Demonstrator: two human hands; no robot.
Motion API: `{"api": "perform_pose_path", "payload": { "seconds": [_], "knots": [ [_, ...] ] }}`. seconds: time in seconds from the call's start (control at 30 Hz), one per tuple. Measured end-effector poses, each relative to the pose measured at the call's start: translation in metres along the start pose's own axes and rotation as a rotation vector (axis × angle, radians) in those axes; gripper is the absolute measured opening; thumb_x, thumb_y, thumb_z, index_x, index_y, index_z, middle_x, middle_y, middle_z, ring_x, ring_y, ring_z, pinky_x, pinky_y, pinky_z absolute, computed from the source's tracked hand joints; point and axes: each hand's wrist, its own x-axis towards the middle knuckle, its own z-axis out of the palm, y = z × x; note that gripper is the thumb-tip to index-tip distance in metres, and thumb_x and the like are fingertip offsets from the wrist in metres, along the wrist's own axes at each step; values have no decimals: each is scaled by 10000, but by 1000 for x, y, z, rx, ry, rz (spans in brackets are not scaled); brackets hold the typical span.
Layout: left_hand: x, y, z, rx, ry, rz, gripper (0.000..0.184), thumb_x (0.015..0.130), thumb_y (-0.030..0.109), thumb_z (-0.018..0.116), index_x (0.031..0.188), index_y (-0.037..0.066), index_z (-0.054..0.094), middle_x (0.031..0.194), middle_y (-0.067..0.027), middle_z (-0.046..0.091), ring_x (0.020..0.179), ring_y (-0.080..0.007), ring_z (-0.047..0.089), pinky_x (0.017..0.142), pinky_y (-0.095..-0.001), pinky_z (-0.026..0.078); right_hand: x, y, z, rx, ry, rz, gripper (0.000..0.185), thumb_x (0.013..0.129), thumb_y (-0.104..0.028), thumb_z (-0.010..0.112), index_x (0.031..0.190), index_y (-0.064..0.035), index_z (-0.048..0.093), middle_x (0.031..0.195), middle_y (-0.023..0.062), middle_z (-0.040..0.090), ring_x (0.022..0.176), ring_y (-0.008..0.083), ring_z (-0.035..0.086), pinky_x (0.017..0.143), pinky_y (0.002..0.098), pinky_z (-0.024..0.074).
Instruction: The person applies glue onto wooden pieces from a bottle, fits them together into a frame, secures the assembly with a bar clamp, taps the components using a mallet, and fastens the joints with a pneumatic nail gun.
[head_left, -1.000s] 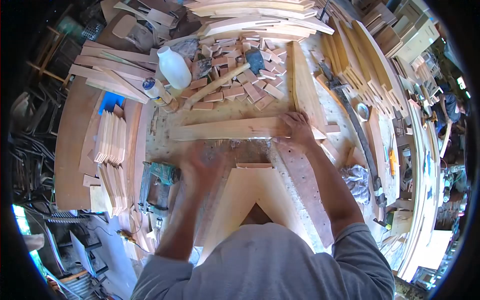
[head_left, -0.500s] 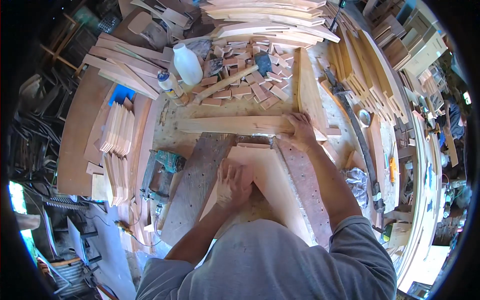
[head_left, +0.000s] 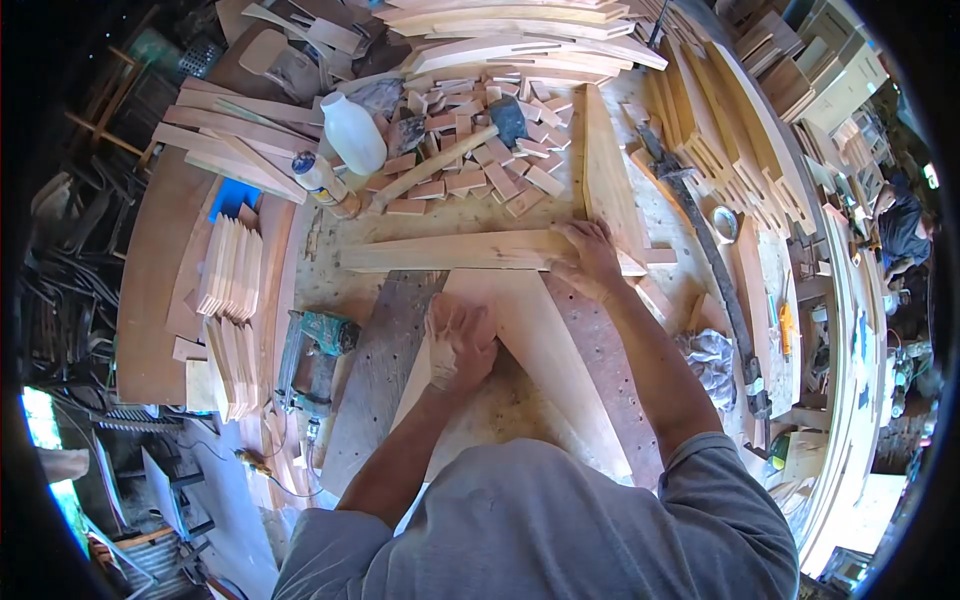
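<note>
My left hand [head_left: 461, 343] is wrapped over the upper left part of a V-shaped wooden piece [head_left: 540, 350], whose narrow end touches a crosswise board [head_left: 440, 252]. Around the right end of that board my right hand [head_left: 590, 260] is closed, its fingers over the far edge and its thumb on the near side. Dark boards with small holes [head_left: 385, 335] lie under the V-shaped piece. A green and grey power tool [head_left: 325, 335] rests left of my left hand.
Behind the board lie a mallet [head_left: 440, 166], a pile of small wooden blocks [head_left: 465, 185], a white bottle [head_left: 353, 135] and a glue bottle [head_left: 325, 184]. A long metal clamp [head_left: 715, 255] lies at the right. Another person [head_left: 903, 228] is at far right.
My left hand went from a blur beside the V-shaped piece to gripping it. The piece has moved forward, closing the gap to the crosswise board. My right hand has kept its hold.
</note>
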Motion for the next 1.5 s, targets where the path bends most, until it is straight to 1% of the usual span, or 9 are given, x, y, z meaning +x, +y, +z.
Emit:
{"api": "perform_pose_path", "payload": {
  "seconds": [0.27, 0.4, 0.57, 0.73, 0.93, 1.17, 1.23, 1.43, 1.5],
  "knots": [
    [-20, -29, 40, -257, -110, -88, 560, 732, 256, 748, 1254, 94, 626, 1161, -113, 607, 1202, -381, 490, 1041, -506, 373, 6, 31, 30, -78, 71, -92, 517, 774, -308, 737, 1257, -139, 669, 1159, 118, 698, 1032, 323, 635, 922, 453, 472],
    [-14, -28, 35, -332, 168, 91, 581, 730, 181, 766, 1287, 99, 623, 1249, -120, 618, 1211, -362, 503, 1076, -467, 359, -4, 16, 21, -175, 187, -222, 574, 780, -339, 723, 1287, -84, 638, 1242, 152, 659, 1194, 364, 575, 1061, 462, 424],
    [-20, -50, 60, -76, 198, 176, 570, 716, 189, 739, 1260, 83, 605, 1234, -122, 597, 1126, -363, 527, 1046, -486, 378, -77, -54, 8, 18, 158, 114, 488, 856, -183, 624, 1320, -33, 607, 1423, 155, 570, 1317, 356, 505, 1116, 465, 393],
    [-6, -23, 28, -76, 196, 165, 543, 700, 165, 758, 1221, 78, 630, 1204, -130, 629, 1118, -382, 541, 1029, -501, 404, -203, -124, -100, 380, 330, 173, 450, 825, -145, 720, 1254, -38, 636, 1258, 140, 669, 1140, 347, 632, 1017, 409, 471],
    [-3, -12, 11, -29, 130, 224, 503, 695, 160, 784, 1170, 67, 644, 1178, -146, 640, 1072, -395, 566, 1014, -506, 429, -309, -53, -161, -56, 573, 784, 399, 762, -75, 769, 1145, -43, 662, 1137, 121, 693, 981, 310, 664, 896, 388, 529],
    [-6, -32, 40, 172, 206, 287, 489, 680, 143, 763, 1145, 57, 638, 1151, -133, 627, 1037, -385, 563, 991, -486, 435, -301, 35, -168, -524, 123, 288, 531, 783, -247, 780, 1249, -59, 608, 1216, 143, 660, 876, 354, 669, 773, 407, 551],
    [-1, -32, 37, 194, 211, 281, 493, 681, 142, 759, 1151, 57, 638, 1150, -133, 628, 1031, -381, 564, 987, -482, 437, -290, 42, -157, -352, -40, 515, 510, 787, -274, 763, 1231, -71, 614, 1211, 160, 662, 839, 352, 665, 753, 411, 542],
    [-3, -28, 35, 224, 148, 303, 503, 686, 130, 739, 1175, 56, 644, 1136, -125, 640, 1003, -355, 575, 982, -471, 443, -222, -7, -176, 132, -81, 559, 327, 785, -227, 746, 1062, -72, 667, 1061, 121, 696, 877, 295, 659, 739, 402, 512],
    [-3, -31, 29, 225, 122, 343, 502, 691, 123, 732, 1181, 55, 649, 1127, -119, 647, 994, -341, 580, 988, -472, 441, -223, 21, -163, 120, 216, 399, 330, 790, -247, 726, 1030, -26, 678, 1044, 147, 695, 851, 306, 652, 783, 392, 530]
  ]
}}
